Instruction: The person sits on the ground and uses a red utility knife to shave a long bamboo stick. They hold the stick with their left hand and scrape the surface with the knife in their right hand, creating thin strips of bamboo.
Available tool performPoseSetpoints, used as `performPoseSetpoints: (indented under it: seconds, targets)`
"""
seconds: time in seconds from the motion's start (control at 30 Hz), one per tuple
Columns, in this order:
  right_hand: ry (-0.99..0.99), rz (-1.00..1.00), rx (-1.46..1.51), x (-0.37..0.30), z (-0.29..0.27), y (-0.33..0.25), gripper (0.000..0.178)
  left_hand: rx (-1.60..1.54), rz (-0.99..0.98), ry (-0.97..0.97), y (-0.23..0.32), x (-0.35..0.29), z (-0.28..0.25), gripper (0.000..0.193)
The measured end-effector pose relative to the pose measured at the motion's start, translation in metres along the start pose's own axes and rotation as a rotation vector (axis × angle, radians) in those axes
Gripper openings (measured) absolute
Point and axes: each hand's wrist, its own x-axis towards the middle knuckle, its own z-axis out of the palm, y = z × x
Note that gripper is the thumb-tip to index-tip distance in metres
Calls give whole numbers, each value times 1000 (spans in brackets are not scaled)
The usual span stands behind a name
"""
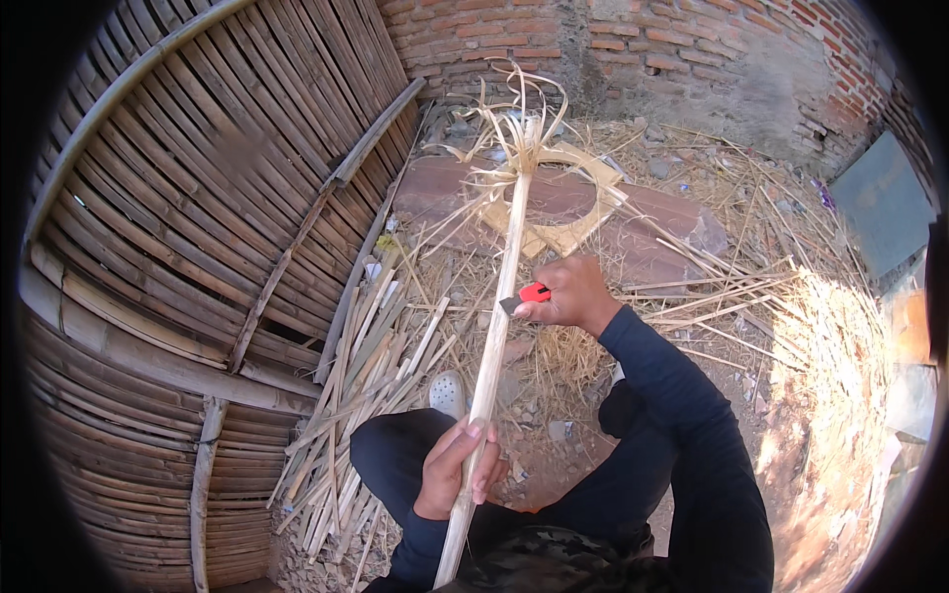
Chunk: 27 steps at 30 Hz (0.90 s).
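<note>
A long pale bamboo strip (491,356) runs from my lap up and away from me. Around its lower part my left hand (459,465) is closed, thumb on top. My right hand (570,291) grips a red utility knife (534,294), its dark blade touching the strip's right edge about midway along. Thin curled shavings (507,109) bunch at the strip's far end, some still attached there. Under that end lies a tan board with a round cut-out (583,229).
A reddish stone slab (420,190) lies beneath the board. Split bamboo strips (341,435) are heaped on my left beside a bamboo slat wall (198,188). More thin sticks (727,296) and straw lie at right. A brick wall (682,49) closes the back; a grey-green panel (885,203) leans at far right.
</note>
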Motion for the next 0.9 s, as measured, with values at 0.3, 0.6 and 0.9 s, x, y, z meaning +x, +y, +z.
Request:
performPoseSetpoints:
  seconds: [0.3, 0.6, 0.9]
  targets:
    - [-1, 109, -9, -4, 13, 6, 67, -59, -19, 2, -12, -14, -11, 26]
    - [120, 324, -102, 16, -9, 71, 69, 23, -62, -63, -17, -27, -1, 24]
    - [-145, 318, 93, -2, 2, 15, 71, 106, -31, 12, -13, -14, -15, 27]
